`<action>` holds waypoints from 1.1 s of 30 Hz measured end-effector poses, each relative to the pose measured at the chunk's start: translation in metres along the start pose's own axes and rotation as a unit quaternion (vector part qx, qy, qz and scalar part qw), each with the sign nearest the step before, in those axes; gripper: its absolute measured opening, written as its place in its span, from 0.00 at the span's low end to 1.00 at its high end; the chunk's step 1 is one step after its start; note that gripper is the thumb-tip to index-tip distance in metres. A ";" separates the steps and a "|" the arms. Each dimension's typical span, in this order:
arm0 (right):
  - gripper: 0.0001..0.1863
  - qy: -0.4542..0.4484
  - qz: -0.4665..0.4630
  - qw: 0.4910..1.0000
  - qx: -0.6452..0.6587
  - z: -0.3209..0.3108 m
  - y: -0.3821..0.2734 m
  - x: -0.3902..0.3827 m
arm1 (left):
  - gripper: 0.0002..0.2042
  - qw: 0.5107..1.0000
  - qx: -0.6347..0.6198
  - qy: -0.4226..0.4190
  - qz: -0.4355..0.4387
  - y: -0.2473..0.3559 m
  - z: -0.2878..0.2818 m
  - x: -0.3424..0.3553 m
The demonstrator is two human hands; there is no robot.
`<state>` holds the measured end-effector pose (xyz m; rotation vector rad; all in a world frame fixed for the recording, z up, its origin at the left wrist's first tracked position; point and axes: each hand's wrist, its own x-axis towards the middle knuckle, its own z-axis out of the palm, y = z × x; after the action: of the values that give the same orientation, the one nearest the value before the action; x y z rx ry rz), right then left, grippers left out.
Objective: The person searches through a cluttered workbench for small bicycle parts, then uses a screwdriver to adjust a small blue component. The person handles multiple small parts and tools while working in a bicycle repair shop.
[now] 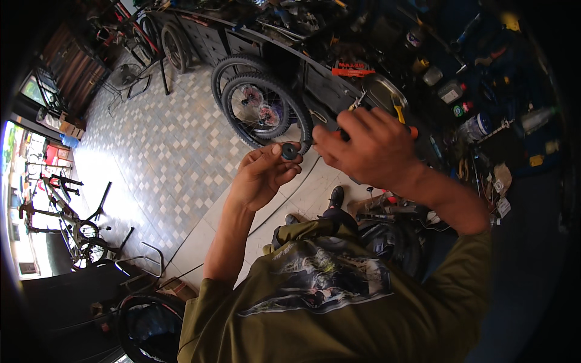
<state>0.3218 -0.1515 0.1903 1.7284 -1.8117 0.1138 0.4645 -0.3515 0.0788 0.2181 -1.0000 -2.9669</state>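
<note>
My left hand (261, 172) is raised in front of me, pinching a small round dark ring (289, 151) with a hole in its middle, perhaps a bearing. The ring sits between thumb and fingertips, its flat face showing. To the right and slightly higher is my right hand (375, 145), fingers curled and a little blurred by motion. Something dark shows under its fingers, too hidden to name. The right fingertips are close to the ring but apart from it.
Two bicycle wheels (266, 106) lean against the workbench ahead. On the bench lie an orange box (352, 68), a metal tray (387, 91) and many tools and bottles. A bicycle (75, 227) stands at the left on the tiled floor (175, 145). A tyre (124, 320) is at lower left.
</note>
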 end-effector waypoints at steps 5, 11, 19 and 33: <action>0.18 0.024 0.252 0.930 0.266 0.005 0.000 -0.012 | 0.22 0.999 -0.029 -0.005 0.043 0.011 0.027 -0.013; 0.24 -0.004 0.313 0.875 0.369 0.001 -0.005 -0.021 | 0.24 0.985 -0.083 -0.139 0.054 0.022 0.042 -0.026; 0.24 0.038 0.226 0.823 0.519 -0.019 -0.006 -0.022 | 0.23 0.970 -0.072 -0.213 0.088 0.021 0.067 -0.046; 0.33 0.029 0.123 0.836 0.535 -0.008 -0.024 0.006 | 0.29 0.958 0.175 -0.042 0.221 0.018 0.065 -0.033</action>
<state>0.3475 -0.1561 0.1917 2.0751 -2.0528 1.5197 0.4878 -0.3252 0.1455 -0.1232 -1.3703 -2.4036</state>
